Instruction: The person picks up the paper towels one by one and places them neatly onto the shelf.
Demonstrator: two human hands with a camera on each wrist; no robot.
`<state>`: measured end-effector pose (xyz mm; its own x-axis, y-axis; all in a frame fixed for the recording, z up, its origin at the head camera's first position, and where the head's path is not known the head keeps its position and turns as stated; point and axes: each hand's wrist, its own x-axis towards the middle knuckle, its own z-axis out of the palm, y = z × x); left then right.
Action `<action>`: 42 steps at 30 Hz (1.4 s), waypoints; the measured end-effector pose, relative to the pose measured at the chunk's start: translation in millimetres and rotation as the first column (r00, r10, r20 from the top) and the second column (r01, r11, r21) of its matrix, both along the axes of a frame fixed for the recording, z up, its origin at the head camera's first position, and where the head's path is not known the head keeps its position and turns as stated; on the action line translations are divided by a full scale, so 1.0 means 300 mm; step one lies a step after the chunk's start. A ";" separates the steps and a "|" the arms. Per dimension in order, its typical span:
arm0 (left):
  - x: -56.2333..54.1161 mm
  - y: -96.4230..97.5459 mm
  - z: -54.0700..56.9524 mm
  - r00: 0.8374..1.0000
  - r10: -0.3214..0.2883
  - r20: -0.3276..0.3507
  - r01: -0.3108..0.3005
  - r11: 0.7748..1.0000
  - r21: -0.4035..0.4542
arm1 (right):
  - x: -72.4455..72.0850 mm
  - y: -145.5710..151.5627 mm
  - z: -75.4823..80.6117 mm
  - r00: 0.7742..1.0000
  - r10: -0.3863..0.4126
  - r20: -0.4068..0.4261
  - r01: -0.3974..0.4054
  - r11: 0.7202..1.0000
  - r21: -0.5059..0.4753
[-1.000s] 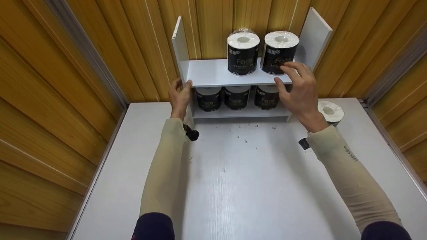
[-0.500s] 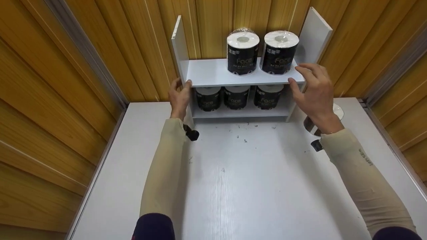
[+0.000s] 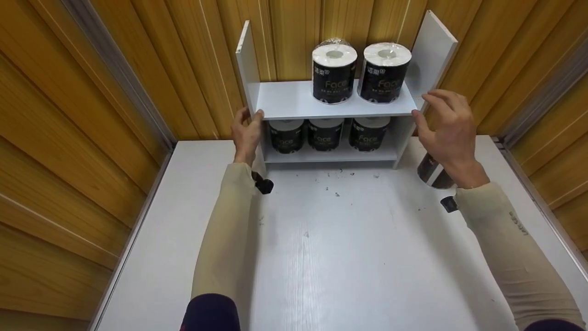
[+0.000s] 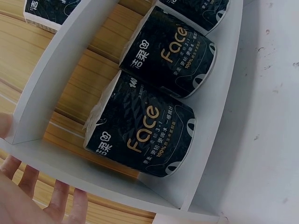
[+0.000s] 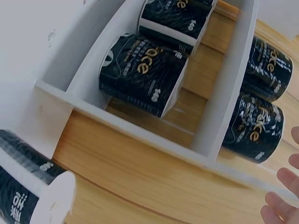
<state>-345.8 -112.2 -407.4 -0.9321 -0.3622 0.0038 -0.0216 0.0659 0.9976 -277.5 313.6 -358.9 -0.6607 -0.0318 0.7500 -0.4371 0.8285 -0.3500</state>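
A small white shelf unit (image 3: pixel 285 100) stands against the back wall. Two toilet paper rolls in black "Face" wrappers, one in the middle (image 3: pixel 334 82) and one to its right (image 3: pixel 385 83), stand on the upper board. Three more rolls (image 3: pixel 326 138) are lined up below. My left hand (image 3: pixel 246 135) grips the left side panel, thumb at the front edge and fingers along the outer face, as the left wrist view shows. My right hand (image 3: pixel 451 131) is beside the right side panel, fingers spread and holding nothing, thumb tip right at the board's front corner.
Another wrapped roll (image 3: pixel 432 172) stands on the white table (image 3: pixel 321 257) right of the shelf, partly hidden by my right hand. Small dark specks lie in front of the shelf. Yellow wood-look walls (image 3: pixel 294 41) enclose the back and both sides.
My right hand has moved right, from in front of the upper right roll to the shelf's right side panel. The left hand stays in place and the rolls stand as before.
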 end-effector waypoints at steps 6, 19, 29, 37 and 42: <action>0.003 -0.004 -0.008 0.999 -0.015 -0.040 0.015 1.000 0.005 | 0.003 0.050 -0.007 1.000 0.006 -0.007 -0.006 1.000 -0.006; 0.000 -0.007 -0.009 0.999 -0.015 -0.029 0.015 1.000 0.001 | 0.017 0.178 -0.056 0.999 -0.022 0.038 0.021 0.999 0.029; -0.006 -0.006 -0.006 0.999 0.000 -0.045 0.000 1.000 -0.001 | 0.021 0.259 -0.107 0.998 -0.004 0.056 0.001 0.999 0.054; -0.009 -0.005 -0.009 0.998 -0.004 -0.070 0.003 1.000 -0.010 | 0.015 0.310 -0.148 0.996 -0.006 0.094 0.000 0.998 0.070; -0.008 -0.002 -0.009 0.999 0.006 -0.053 -0.007 1.000 -0.017 | 0.018 0.348 -0.180 0.981 -0.039 0.188 0.021 0.995 0.098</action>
<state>-348.1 -112.7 -410.0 -0.9280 -0.3679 0.0590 0.0306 0.0826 0.9961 -271.9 418.1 -412.8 -0.7923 -0.0749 0.6055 -0.3448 0.8737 -0.3431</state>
